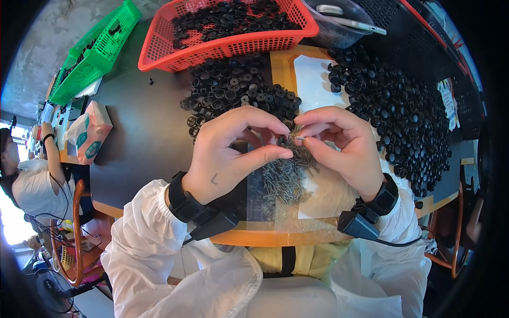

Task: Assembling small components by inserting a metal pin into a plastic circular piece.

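With my left hand (225, 153) pinching a small black cap (282, 141) and my right hand (339, 143) pinching a screw (298, 138) above the screw pile (283, 177) on the table (143, 127), I should keep the screw straight into the cap's hole.

The dark round table with a wooden rim (143, 132) carries a red plastic basket (222, 45) and a green one (98, 53). Loose black round plastic caps (403, 116) and small dark screws (283, 180) lie heaped on it (also a tissue pack (90, 132)).
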